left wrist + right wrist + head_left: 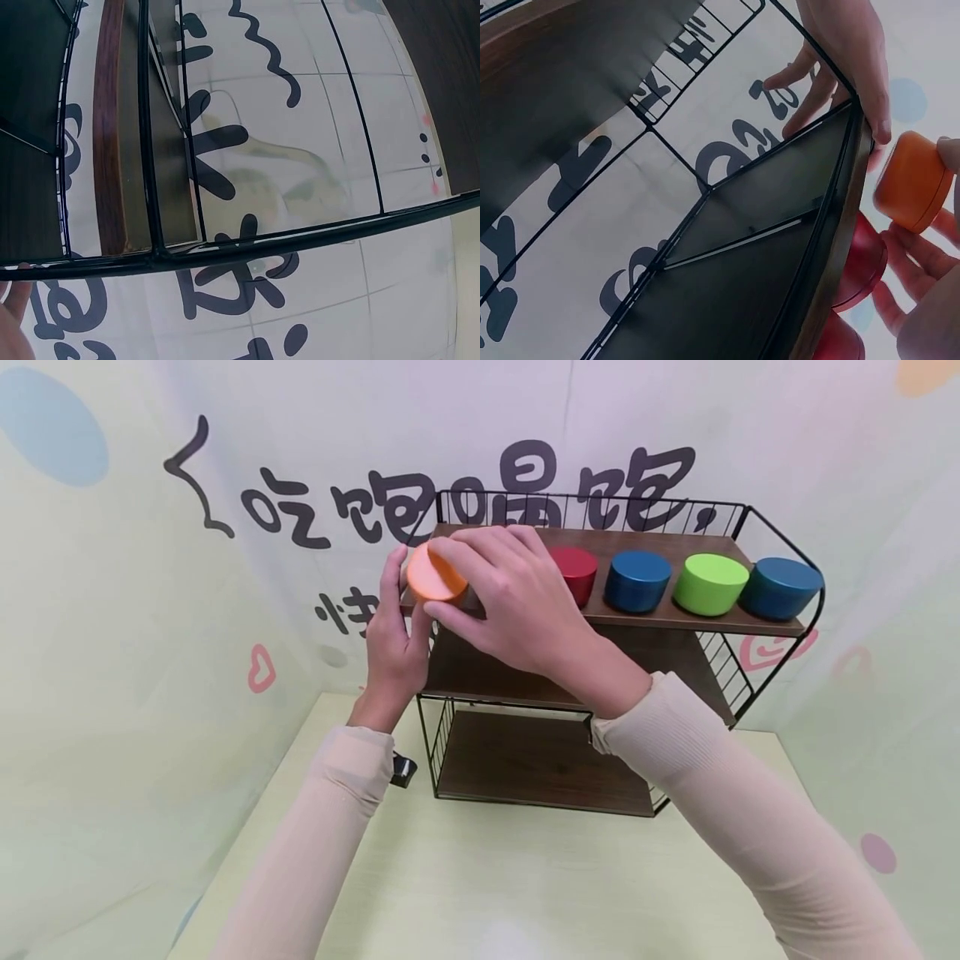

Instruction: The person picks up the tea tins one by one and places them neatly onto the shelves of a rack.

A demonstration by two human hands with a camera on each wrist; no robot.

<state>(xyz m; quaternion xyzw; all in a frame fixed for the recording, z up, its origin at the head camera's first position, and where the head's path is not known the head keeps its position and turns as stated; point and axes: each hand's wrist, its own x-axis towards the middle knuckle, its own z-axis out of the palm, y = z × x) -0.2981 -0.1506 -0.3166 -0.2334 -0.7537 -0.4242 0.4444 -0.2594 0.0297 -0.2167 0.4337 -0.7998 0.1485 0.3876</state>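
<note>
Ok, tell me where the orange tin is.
In the head view, the orange tin is tilted at the top shelf's left end, gripped by the right hand, left of the red tin.

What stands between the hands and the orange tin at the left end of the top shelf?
Nothing visible. The right hand already grips the orange tin, tilted at the shelf's left end; the left hand is beside it.

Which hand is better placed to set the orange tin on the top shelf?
Right. The right hand already grips the orange tin, tilted at the left end of the top shelf. The left hand only rests against the rack's left end.
</note>
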